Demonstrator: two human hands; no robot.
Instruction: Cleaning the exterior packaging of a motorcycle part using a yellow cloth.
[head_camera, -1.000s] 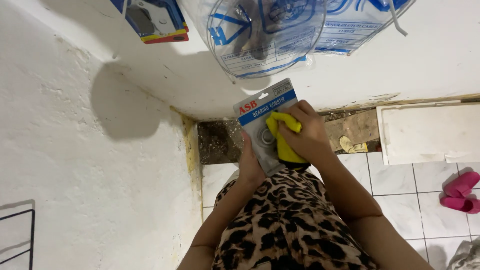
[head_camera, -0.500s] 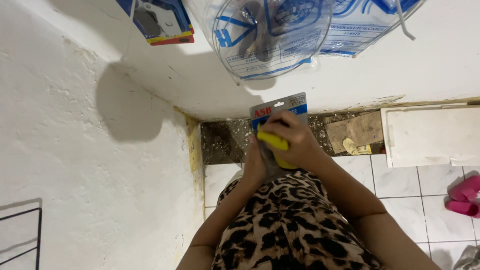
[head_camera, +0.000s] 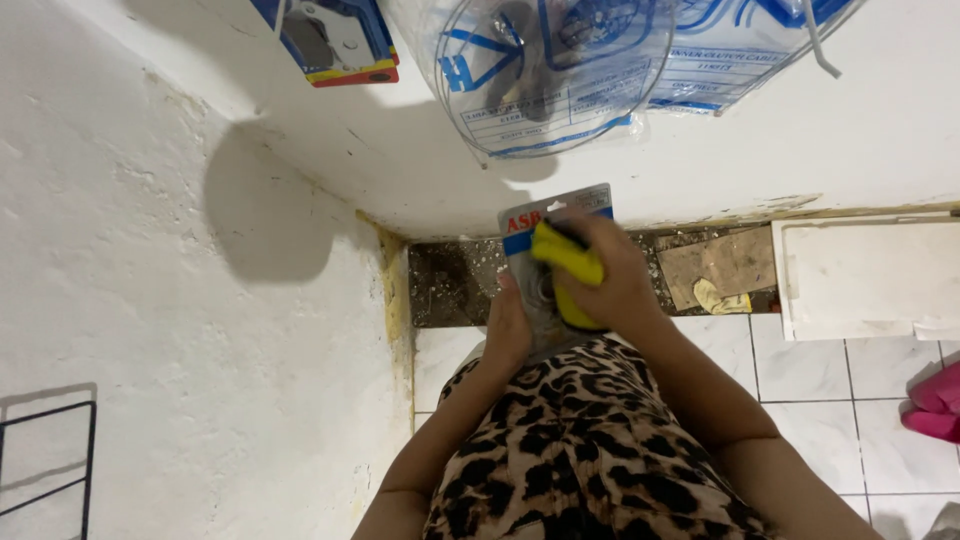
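Holding a flat carded package (head_camera: 545, 262) at the centre of the frame, the person's left hand (head_camera: 507, 330) grips its lower left edge, fingers curled behind the card and thumb on the front. The right hand (head_camera: 612, 285) is closed around a yellow cloth (head_camera: 568, 270), pressing it against the package's face. Both hands sit just above a leopard-print garment (head_camera: 580, 450). Hanging at the top of the frame are a clear plastic bag with blue print (head_camera: 545, 75) and, toward the upper left, a blue and red packaged item (head_camera: 335, 40). White wall fills the left side; white floor tiles (head_camera: 840, 370) lie at the lower right, with a pink object (head_camera: 935, 405) at the right edge.
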